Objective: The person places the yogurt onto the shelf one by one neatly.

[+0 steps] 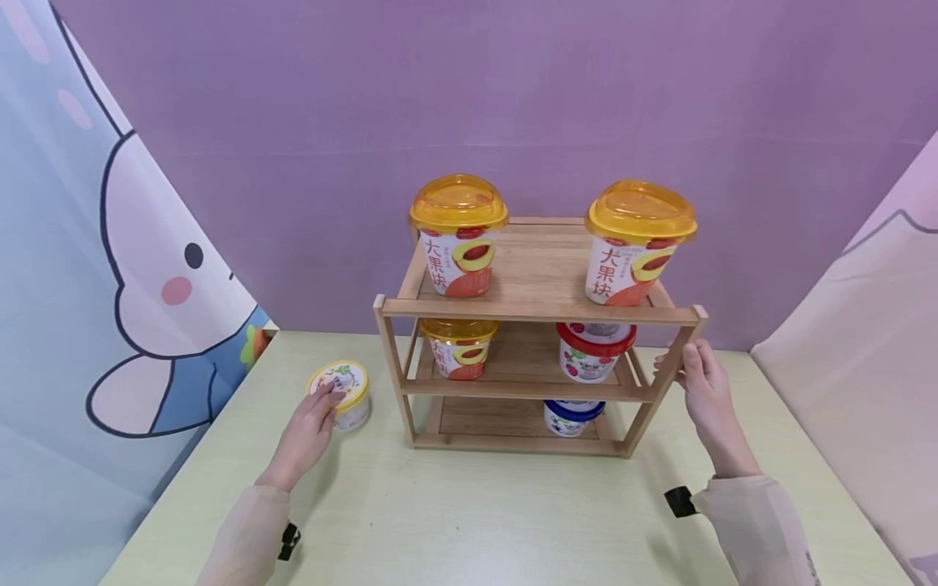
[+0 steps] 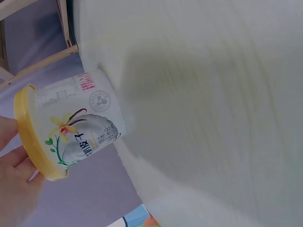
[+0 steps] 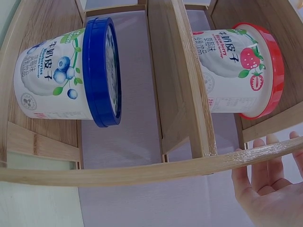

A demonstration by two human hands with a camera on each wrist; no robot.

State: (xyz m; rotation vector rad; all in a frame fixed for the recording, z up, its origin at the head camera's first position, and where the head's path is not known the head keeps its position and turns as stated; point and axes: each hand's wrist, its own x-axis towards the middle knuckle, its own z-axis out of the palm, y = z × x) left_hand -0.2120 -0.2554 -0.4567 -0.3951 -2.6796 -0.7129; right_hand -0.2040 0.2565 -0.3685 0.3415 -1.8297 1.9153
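Note:
My left hand (image 1: pixel 304 435) rests on the yellow lid of a small white tub (image 1: pixel 353 413) standing on the table left of the rack. In the left wrist view, its fingers (image 2: pixel 19 161) reach past the lid's rim, and the tub (image 2: pixel 80 123) shows a vanilla flower print. My right hand (image 1: pixel 709 399) grips the right front post of the wooden rack (image 1: pixel 528 309), with fingers (image 3: pixel 262 165) behind the post. Nearest that hand are a red-lidded strawberry tub (image 3: pixel 227 71) on the middle shelf and a blue-lidded blueberry tub (image 3: pixel 52 80) on the bottom one.
Two large cups with domed orange lids, a left cup (image 1: pixel 462 260) and a right cup (image 1: pixel 623 268), stand on the top shelf. Another orange-lidded cup (image 1: pixel 460 358) sits on the middle shelf's left. Behind the table (image 1: pixel 454 521) hangs a purple cloth (image 1: pixel 352 122).

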